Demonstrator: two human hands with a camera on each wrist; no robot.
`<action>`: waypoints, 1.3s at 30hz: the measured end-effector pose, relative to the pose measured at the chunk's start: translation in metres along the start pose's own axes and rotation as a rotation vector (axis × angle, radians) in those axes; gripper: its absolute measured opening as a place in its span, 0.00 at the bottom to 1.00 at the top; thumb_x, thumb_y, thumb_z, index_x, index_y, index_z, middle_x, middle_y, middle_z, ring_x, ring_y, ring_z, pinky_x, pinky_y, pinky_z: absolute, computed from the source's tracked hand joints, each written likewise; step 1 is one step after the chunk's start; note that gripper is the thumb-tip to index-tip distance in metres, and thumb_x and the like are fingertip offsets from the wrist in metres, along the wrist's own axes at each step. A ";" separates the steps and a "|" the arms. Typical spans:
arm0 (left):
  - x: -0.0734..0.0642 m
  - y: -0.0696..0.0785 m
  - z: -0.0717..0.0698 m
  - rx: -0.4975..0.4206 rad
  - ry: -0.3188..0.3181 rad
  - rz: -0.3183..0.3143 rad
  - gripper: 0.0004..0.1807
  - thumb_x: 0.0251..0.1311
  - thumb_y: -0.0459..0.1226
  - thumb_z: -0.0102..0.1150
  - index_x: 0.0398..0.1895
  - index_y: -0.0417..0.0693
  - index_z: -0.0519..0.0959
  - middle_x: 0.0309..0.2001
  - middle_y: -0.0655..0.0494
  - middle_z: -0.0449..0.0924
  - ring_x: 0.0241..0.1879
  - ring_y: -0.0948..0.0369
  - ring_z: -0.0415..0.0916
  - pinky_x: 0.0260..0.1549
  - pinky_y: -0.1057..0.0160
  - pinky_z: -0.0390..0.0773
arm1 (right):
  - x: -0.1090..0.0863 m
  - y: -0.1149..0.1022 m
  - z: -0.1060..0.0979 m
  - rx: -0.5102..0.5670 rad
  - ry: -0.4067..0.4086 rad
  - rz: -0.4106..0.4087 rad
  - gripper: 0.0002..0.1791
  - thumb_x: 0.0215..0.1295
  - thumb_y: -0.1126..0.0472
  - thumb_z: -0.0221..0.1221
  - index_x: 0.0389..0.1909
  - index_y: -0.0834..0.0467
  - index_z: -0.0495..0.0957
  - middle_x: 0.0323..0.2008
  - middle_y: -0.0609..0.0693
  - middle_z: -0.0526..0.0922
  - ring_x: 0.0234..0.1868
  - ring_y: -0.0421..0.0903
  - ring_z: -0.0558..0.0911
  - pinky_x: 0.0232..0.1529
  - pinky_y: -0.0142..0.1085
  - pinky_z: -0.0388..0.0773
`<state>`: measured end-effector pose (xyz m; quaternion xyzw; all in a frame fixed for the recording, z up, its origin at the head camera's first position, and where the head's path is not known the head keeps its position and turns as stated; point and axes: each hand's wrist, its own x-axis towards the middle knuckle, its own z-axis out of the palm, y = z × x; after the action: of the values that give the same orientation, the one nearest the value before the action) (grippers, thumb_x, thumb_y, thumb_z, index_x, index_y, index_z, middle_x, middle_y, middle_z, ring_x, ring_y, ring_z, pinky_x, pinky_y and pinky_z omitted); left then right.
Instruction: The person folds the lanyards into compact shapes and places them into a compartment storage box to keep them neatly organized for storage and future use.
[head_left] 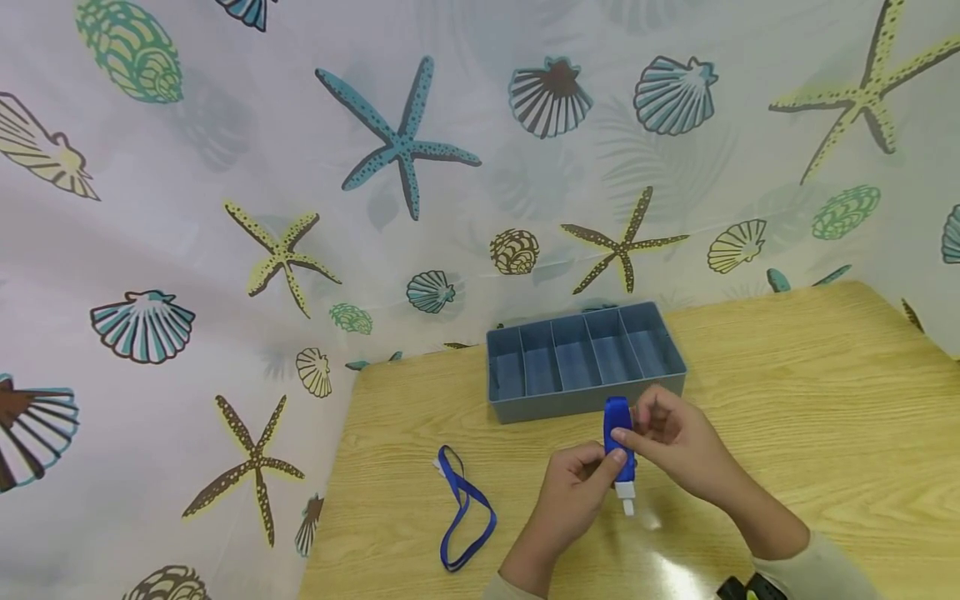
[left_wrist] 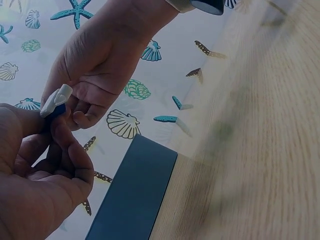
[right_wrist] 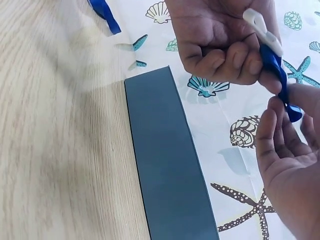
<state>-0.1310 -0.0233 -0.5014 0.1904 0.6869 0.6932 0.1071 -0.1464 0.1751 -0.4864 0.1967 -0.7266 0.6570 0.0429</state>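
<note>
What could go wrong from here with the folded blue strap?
The folded blue strap is held only by the fingers of the left hand and right hand, so it might spring open if either lets go.

Its white clip sticks out past the fingers and could catch on something.

The other blue strap lies loosely looped on the table, on the left hand's side, where that arm could drag it.

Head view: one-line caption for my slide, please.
Left hand and right hand pinch a folded blue strap before a five-compartment tray; a second blue strap lies at left.
</note>
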 end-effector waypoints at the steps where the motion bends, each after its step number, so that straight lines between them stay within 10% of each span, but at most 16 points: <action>1: 0.000 0.001 0.000 0.001 -0.001 0.005 0.20 0.79 0.40 0.58 0.38 0.28 0.85 0.37 0.26 0.82 0.32 0.71 0.74 0.36 0.75 0.75 | -0.001 0.000 0.000 -0.016 -0.007 -0.024 0.12 0.70 0.73 0.66 0.42 0.62 0.71 0.36 0.47 0.79 0.33 0.41 0.83 0.33 0.33 0.84; 11: 0.001 0.001 -0.002 0.012 -0.007 0.024 0.19 0.79 0.39 0.58 0.38 0.28 0.85 0.39 0.27 0.83 0.33 0.71 0.74 0.35 0.75 0.73 | -0.002 0.004 -0.005 0.026 -0.086 -0.105 0.13 0.69 0.78 0.63 0.50 0.63 0.85 0.46 0.47 0.89 0.45 0.41 0.89 0.46 0.33 0.89; 24: 0.000 0.000 -0.004 0.109 -0.041 0.072 0.14 0.78 0.39 0.60 0.53 0.39 0.87 0.50 0.37 0.84 0.47 0.71 0.78 0.50 0.69 0.80 | -0.001 -0.004 -0.009 0.183 -0.017 0.070 0.16 0.65 0.77 0.68 0.54 0.72 0.84 0.45 0.43 0.91 0.42 0.42 0.91 0.44 0.35 0.90; 39: 0.000 -0.006 -0.002 0.254 0.074 0.147 0.13 0.76 0.39 0.62 0.40 0.38 0.89 0.41 0.45 0.83 0.43 0.73 0.74 0.43 0.70 0.80 | 0.000 -0.010 -0.006 0.092 -0.044 0.159 0.20 0.66 0.72 0.70 0.57 0.75 0.82 0.44 0.41 0.91 0.42 0.41 0.90 0.44 0.33 0.89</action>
<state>-0.1326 -0.0244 -0.5072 0.2266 0.7567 0.6132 0.0054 -0.1440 0.1806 -0.4762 0.1545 -0.7096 0.6866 -0.0348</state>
